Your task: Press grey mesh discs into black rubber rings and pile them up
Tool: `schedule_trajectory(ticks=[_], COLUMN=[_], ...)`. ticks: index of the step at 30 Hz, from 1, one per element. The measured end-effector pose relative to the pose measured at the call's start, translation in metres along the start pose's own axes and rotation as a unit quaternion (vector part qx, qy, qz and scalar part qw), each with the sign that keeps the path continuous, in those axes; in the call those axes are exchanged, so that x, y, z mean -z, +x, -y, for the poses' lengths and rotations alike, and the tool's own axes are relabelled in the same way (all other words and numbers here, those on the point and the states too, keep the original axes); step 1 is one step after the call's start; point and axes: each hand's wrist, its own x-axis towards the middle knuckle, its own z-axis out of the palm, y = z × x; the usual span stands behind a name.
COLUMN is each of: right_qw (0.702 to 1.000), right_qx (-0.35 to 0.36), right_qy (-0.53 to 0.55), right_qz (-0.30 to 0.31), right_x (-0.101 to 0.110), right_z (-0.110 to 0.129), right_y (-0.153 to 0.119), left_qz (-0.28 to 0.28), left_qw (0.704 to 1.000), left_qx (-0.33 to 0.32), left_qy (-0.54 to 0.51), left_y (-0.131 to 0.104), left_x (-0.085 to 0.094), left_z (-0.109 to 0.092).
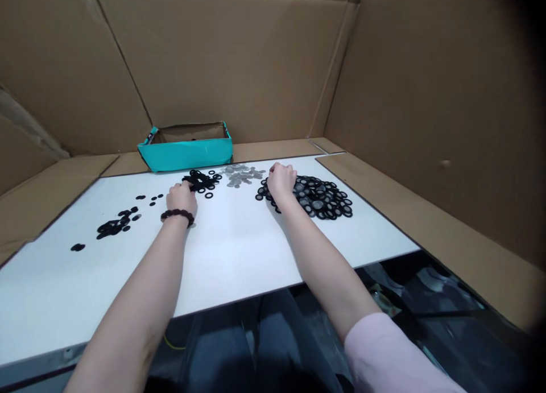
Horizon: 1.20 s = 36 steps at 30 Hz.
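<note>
My left hand [181,197], with a dark beaded bracelet at the wrist, is closed at the near left edge of a small pile of black rings [203,181]. Its fingertips are mostly hidden, so what they hold cannot be made out. My right hand [281,180] has its fingers curled together at the left side of a larger heap of black rings with grey centres [324,198]. Anything in its pinch is hidden. Between the two hands, farther back, lie loose grey discs [241,176]. Black discs [114,227] are scattered to the left of my left hand.
Everything lies on a white board [230,251]. A turquoise open box [187,156] stands at its back edge. Tall cardboard walls [230,63] enclose the back and sides. The board's front edge is close to my lap.
</note>
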Motion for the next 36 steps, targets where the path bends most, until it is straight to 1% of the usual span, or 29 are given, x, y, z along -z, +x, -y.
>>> schedule_trajectory(ticks=[2, 4, 6, 9, 13, 15, 18, 21, 25, 29, 31, 36], right_qw=[1.000, 0.999, 0.999, 0.997, 0.987, 0.981, 0.979, 0.980, 0.978, 0.967, 0.962, 0.957], right_qx=[-0.022, -0.036, -0.022, 0.046, 0.154, 0.188, 0.194, 0.177, 0.158, 0.179, 0.195, 0.234], right_qy=[-0.020, -0.035, -0.040, -0.033, -0.032, -0.041, -0.060, -0.079, -0.098, -0.123, -0.135, -0.135], right_qz=[0.002, -0.008, -0.027, -0.047, -0.021, -0.006, 0.016, 0.047, 0.095, 0.133, 0.137, 0.108], right_x=[-0.002, -0.001, -0.001, -0.005, -0.020, -0.026, -0.032, -0.035, -0.039, -0.043, -0.044, -0.046], right_z=[-0.006, -0.009, -0.007, 0.000, 0.014, 0.020, 0.026, 0.032, 0.041, 0.047, 0.049, 0.051], right_y=[0.001, 0.001, -0.001, -0.004, -0.011, -0.014, -0.013, -0.004, 0.013, 0.021, 0.021, 0.021], left_qz=[-0.014, -0.037, -0.055, -0.030, -0.004, 0.018, 0.039, 0.024, 0.004, 0.008, 0.011, 0.014], left_qw=[0.999, 0.997, 0.995, 0.997, 0.999, 0.998, 0.996, 0.996, 0.997, 0.998, 0.998, 0.997], left_qx=[0.022, 0.049, 0.068, 0.048, -0.011, -0.033, -0.049, -0.056, -0.034, -0.018, -0.012, -0.016], left_qy=[-0.024, -0.038, -0.043, -0.044, -0.043, -0.045, -0.056, -0.069, -0.074, -0.068, -0.067, -0.069], left_y=[-0.001, -0.002, -0.003, -0.006, -0.012, -0.016, -0.018, -0.017, -0.013, -0.009, -0.008, -0.008], left_x=[0.003, 0.008, 0.011, 0.008, -0.007, -0.016, -0.023, -0.023, -0.021, -0.021, -0.021, -0.021], left_z=[-0.005, -0.013, -0.024, -0.043, -0.063, -0.068, -0.071, -0.068, -0.060, -0.054, -0.054, -0.057])
